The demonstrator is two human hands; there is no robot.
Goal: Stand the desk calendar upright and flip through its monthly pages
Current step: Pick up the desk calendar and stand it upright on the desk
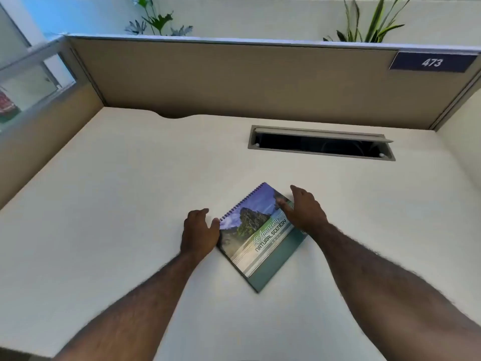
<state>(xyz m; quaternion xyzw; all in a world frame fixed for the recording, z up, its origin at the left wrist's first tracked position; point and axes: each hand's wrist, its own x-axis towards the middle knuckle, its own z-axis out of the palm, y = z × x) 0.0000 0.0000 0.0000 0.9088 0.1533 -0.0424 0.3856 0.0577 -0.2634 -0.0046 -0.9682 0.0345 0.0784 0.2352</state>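
**Both hands closing in on a flat calendar**

The left hand [200, 231] is resting at the calendar's [260, 238] left corner, by the near end of the spiral binding [240, 201]. Its grip is loosely spread, thumb lying against the cover's edge and fingers curling on the surface beside it; it is touching the calendar but not clasping it. The right hand [303, 208] is sitting at the far right edge, palm down, with the thumb lying over the cover and the fingers reaching past the edge. Its grip is also spread wide; whether any finger is hooking under the edge cannot be told.

The calendar is lying flat on the white surface [109, 204], near its middle and turned diagonally, so that one corner is pointing toward the person. The binding is running along its upper left side. The cover is showing a rocky green island under a purple-blue sky, and the words "Amazing NATURAL SCENERY" are reading slantwise across it; a smaller line beneath is too blurred to read. A teal band is edging the lower right side.

Beyond the hands, a grey-framed cable slot [321, 143] is standing open in the surface, dark inside. A tan partition [234, 79] is walling off the back, and a dark blue plate [432, 62] at its top right is reading "473". Green plants [372, 24] are showing above the partition.
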